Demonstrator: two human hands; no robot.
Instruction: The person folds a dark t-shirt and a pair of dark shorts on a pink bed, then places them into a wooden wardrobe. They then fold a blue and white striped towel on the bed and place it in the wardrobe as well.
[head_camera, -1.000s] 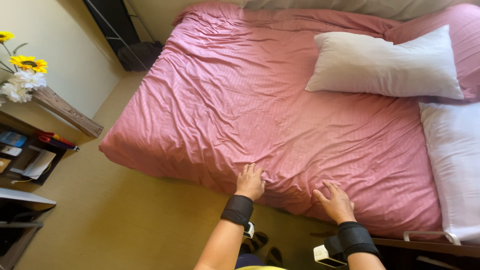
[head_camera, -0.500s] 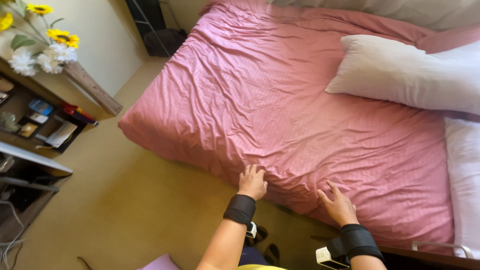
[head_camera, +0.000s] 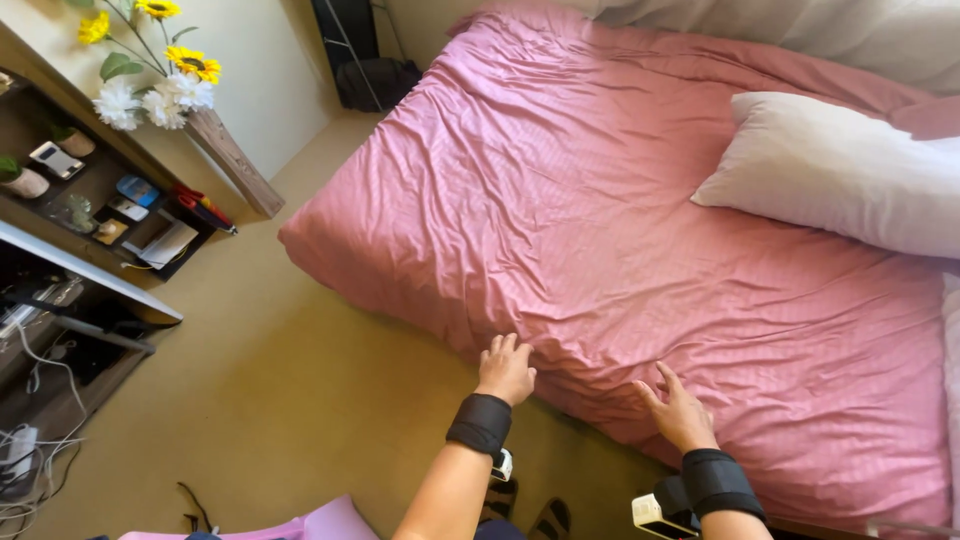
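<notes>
Near edge of the bed: left hand (head_camera: 506, 370) lies flat on the pink sheet (head_camera: 620, 240) right at the mattress side, fingers together and curled slightly over the edge, pinching nothing. Right hand (head_camera: 681, 413) sits just beside it along the same edge, fingers spread, palm down on the fabric, also gripping nothing. Both wrists carry 1 black band each.

The sheet covers the whole mattress, wrinkled all over, creases densest near the hands. My read: thin, soft, light, slides easily over the mattress; no stiffness, so it bunches rather than pushes. Best hold looks like the hanging hem at the near edge or a corner, pinched with thumb and fingers.

Further up, 1 white pillow (head_camera: 850, 170) lies at the right edge. Beyond the far left corner, a shelf (head_camera: 120, 215) with sunflowers (head_camera: 160, 60).
</notes>
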